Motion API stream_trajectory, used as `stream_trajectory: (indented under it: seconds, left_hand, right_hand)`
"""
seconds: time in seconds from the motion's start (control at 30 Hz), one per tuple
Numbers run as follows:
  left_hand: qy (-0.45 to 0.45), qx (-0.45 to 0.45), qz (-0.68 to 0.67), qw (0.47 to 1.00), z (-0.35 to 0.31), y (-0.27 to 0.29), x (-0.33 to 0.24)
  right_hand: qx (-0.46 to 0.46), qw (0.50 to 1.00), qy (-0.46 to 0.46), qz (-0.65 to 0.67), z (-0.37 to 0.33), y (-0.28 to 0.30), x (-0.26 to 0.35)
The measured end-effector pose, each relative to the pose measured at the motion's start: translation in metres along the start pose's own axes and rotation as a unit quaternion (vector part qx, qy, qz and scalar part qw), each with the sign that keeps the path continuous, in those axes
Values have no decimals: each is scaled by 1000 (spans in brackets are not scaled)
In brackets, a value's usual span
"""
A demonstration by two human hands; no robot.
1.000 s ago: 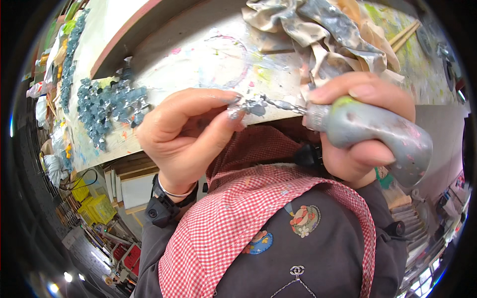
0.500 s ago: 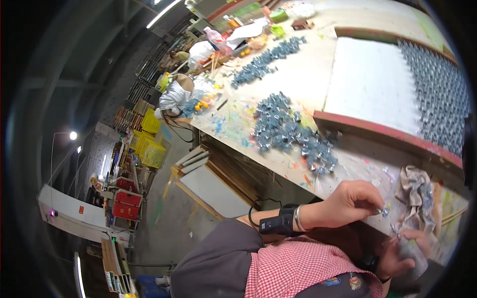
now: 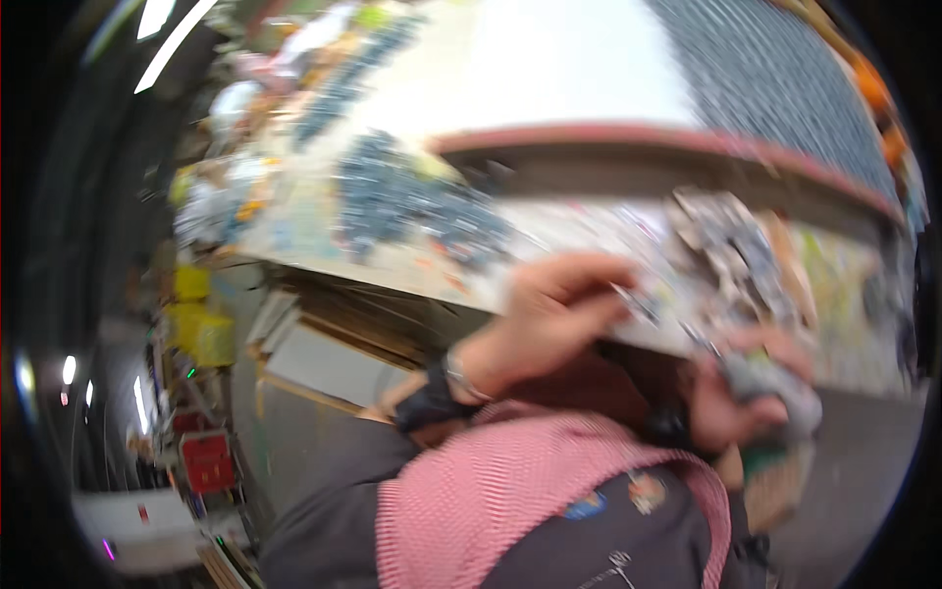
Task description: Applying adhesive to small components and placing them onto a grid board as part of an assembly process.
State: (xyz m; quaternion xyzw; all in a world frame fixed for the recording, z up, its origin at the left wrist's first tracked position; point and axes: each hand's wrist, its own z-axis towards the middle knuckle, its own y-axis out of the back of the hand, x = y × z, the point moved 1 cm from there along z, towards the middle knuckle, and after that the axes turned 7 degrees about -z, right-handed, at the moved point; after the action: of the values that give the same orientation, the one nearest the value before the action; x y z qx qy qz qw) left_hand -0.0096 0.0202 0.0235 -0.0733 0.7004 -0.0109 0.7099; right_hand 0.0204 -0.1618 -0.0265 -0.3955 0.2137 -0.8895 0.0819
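Observation:
My left hand is closed in a pinch over the table's front edge, with a small shiny grey piece at its fingertips. To its right, my right hand wraps round a grey rounded bottle-like tool. A thin metal tip sticks out of that tool toward the left hand; the two are apart. Motion blur hides the piece's exact shape. A crumpled, stained cloth lies on the table just beyond both hands.
Loose grey pieces form a heap at the left, with another strip behind. A red-edged tray holds a white sheet and dense rows of grey pieces. Boards lean below the table; yellow crates stand farther left.
The view has swung to the right, so the table, tray and hands appear farther left and higher, and blurred. Both hands keep their grips, still close to each other.

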Motion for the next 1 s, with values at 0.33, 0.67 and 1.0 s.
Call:
stream_trajectory:
  seconds: [0.33,0.67,1.0]
  left_hand:
    - [-163,109,143,970,11,7,5]
    - [-224,125,160,953,12,4,12]
    - [-207,128,182,953,12,4,11]
  right_hand:
    - [39,994,-85,-55,10,-5,12]
    - [175,968,-125,-132,21,-6,17]
    - [195,960,-139,-149,21,-8,13]
